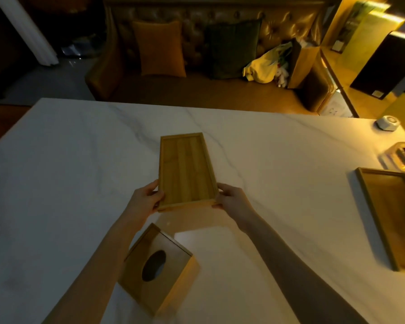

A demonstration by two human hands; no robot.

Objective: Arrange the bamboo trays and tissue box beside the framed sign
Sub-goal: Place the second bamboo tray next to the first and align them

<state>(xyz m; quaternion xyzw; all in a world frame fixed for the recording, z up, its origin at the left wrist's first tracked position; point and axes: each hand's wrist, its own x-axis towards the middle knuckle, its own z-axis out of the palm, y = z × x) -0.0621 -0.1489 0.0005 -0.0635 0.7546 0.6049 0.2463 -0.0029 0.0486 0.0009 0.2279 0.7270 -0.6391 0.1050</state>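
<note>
Hands gripping a narrow rectangular bamboo tray [184, 170] at centre frame, over the white marble bench [68, 160].

The left hand [147, 198] and right hand [232, 199] each close on a near corner of the tray; its far end may be resting on the bench or raised. A bamboo tissue box with an oval slot [158, 268] lies at lower centre, a larger bamboo tray [391, 216] at the right edge. Held only at one end, the tray could tip or scrape the bench.
</note>
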